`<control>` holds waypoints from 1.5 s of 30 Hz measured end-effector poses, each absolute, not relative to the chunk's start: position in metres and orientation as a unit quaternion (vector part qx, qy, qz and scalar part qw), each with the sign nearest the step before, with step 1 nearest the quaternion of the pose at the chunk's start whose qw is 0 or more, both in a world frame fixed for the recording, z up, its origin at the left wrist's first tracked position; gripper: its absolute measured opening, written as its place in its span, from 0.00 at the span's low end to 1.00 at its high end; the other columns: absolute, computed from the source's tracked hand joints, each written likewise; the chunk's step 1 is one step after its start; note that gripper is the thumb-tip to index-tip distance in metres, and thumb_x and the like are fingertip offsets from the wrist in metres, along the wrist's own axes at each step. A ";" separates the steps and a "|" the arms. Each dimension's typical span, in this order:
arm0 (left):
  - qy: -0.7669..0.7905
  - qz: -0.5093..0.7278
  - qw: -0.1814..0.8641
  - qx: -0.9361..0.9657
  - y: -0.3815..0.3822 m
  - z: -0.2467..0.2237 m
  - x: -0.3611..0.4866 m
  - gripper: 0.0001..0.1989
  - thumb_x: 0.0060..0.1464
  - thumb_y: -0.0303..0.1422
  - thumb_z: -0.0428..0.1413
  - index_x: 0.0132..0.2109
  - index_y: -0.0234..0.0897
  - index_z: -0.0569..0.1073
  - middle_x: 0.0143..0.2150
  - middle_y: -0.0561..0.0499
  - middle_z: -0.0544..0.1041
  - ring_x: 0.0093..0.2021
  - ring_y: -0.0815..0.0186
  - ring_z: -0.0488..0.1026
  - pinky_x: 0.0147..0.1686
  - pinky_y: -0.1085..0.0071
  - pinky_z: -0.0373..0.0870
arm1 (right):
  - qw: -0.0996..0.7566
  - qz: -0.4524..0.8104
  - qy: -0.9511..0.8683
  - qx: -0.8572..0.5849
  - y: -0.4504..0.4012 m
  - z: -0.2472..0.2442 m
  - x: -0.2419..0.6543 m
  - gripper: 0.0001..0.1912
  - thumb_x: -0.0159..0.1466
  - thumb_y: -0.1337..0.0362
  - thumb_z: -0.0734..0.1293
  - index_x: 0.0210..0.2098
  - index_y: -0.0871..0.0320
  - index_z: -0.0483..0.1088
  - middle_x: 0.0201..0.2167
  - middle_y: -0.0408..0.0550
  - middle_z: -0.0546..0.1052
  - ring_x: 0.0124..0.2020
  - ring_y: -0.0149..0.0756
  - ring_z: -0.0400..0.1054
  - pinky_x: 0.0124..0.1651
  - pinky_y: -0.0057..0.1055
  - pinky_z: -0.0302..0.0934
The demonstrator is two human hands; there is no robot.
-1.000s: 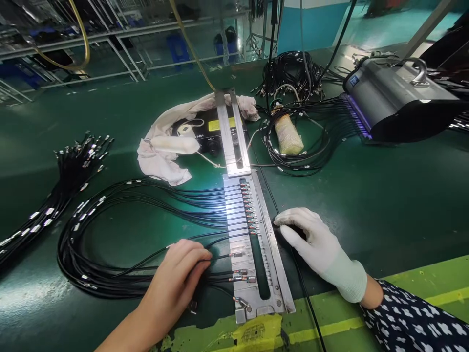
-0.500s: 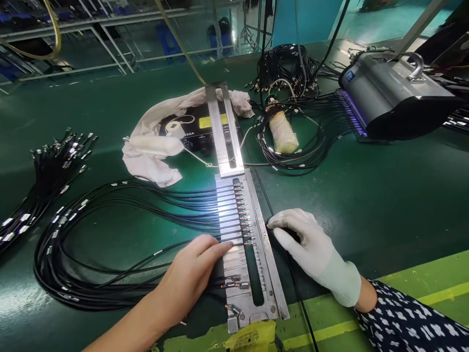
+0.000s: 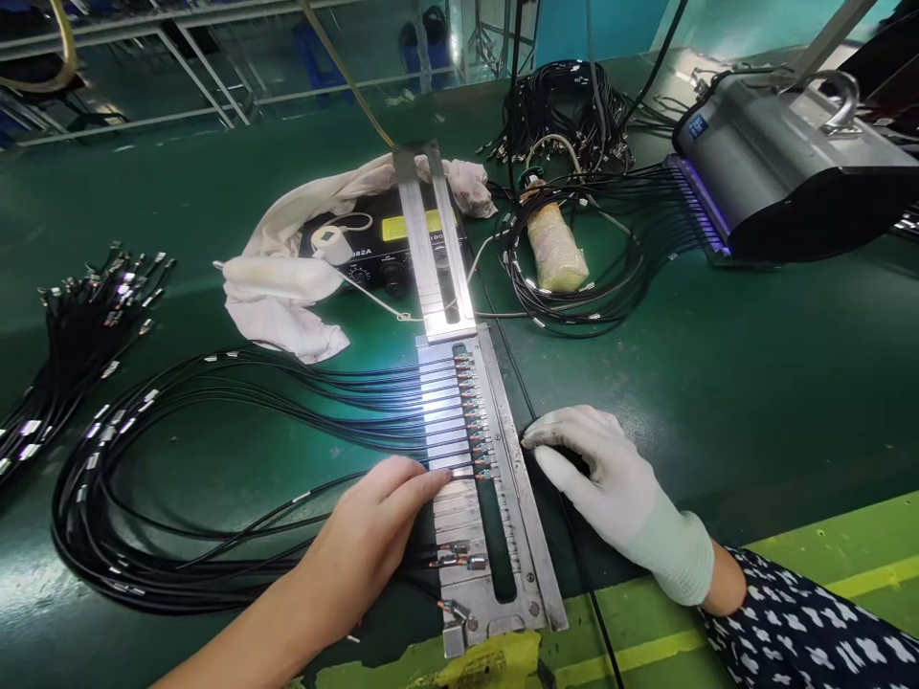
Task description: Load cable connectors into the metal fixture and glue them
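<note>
A slotted metal fixture (image 3: 459, 522) lies lengthwise on the green mat. Several black cables (image 3: 359, 435) run side by side into its upper grooves, with small metal connectors (image 3: 480, 447) over the slot. My bare left hand (image 3: 380, 517) pinches a cable at the lowest filled groove. Below it, a few loose cable ends (image 3: 466, 563) rest on the plate. My right hand (image 3: 603, 474), in a white glove, rests at the fixture's right edge, thumb and fingers curved and apart, with nothing seen between them.
Behind the fixture are a black control box (image 3: 359, 254) and a white cloth (image 3: 280, 335). A wrapped bottle (image 3: 556, 254) stands amid coiled cables at the right. Farther right sits a grey machine (image 3: 782, 172) with purple light. A cable bundle (image 3: 86, 335) lies at left.
The view has shifted slightly, moving the background a little. My left hand stays at the same groove and my right hand stays beside the fixture.
</note>
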State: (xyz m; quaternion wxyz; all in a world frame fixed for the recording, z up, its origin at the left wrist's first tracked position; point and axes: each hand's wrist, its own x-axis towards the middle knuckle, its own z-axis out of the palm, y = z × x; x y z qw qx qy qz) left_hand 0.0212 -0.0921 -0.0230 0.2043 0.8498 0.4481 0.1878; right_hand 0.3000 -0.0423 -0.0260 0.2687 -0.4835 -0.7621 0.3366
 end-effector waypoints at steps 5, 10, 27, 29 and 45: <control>0.442 0.172 0.211 0.855 -0.090 -0.022 0.021 0.19 0.64 0.20 0.45 0.59 0.38 0.65 0.44 0.46 0.71 0.41 0.67 0.70 0.39 0.74 0.69 | 0.272 0.335 -0.760 -0.486 -0.043 -0.026 0.301 0.06 0.68 0.66 0.63 0.39 0.51 0.72 0.41 0.43 0.77 0.47 0.42 0.68 0.51 0.43 0.56; 0.447 0.195 0.242 0.839 -0.086 -0.019 0.027 0.15 0.65 0.22 0.46 0.55 0.38 0.67 0.41 0.49 0.71 0.39 0.68 0.70 0.38 0.75 0.68 | 0.272 0.330 -0.763 -0.484 -0.043 -0.027 0.300 0.07 0.68 0.66 0.63 0.39 0.51 0.73 0.41 0.44 0.77 0.46 0.42 0.68 0.51 0.44 0.57; 0.442 0.145 0.089 0.881 -0.112 -0.021 0.018 0.20 0.65 0.23 0.44 0.62 0.35 0.62 0.44 0.47 0.73 0.44 0.62 0.66 0.44 0.66 0.61 | 0.275 0.347 -0.755 -0.483 -0.046 -0.026 0.305 0.07 0.69 0.63 0.62 0.40 0.50 0.72 0.42 0.44 0.77 0.48 0.43 0.67 0.53 0.45 0.58; 0.468 0.152 0.150 0.858 -0.119 -0.015 0.015 0.17 0.65 0.24 0.47 0.59 0.37 0.63 0.45 0.48 0.72 0.44 0.63 0.66 0.44 0.67 0.62 | 0.281 0.363 -0.743 -0.487 -0.049 -0.029 0.310 0.07 0.70 0.62 0.61 0.41 0.50 0.72 0.43 0.44 0.76 0.49 0.43 0.67 0.53 0.44 0.59; 0.552 0.236 0.256 0.758 -0.125 -0.007 0.015 0.05 0.65 0.25 0.47 0.43 0.40 0.64 0.37 0.52 0.67 0.36 0.68 0.65 0.36 0.75 0.65 | 0.281 0.328 -0.757 -0.490 -0.052 -0.028 0.308 0.07 0.68 0.64 0.62 0.39 0.51 0.73 0.40 0.44 0.77 0.46 0.43 0.68 0.50 0.45 0.58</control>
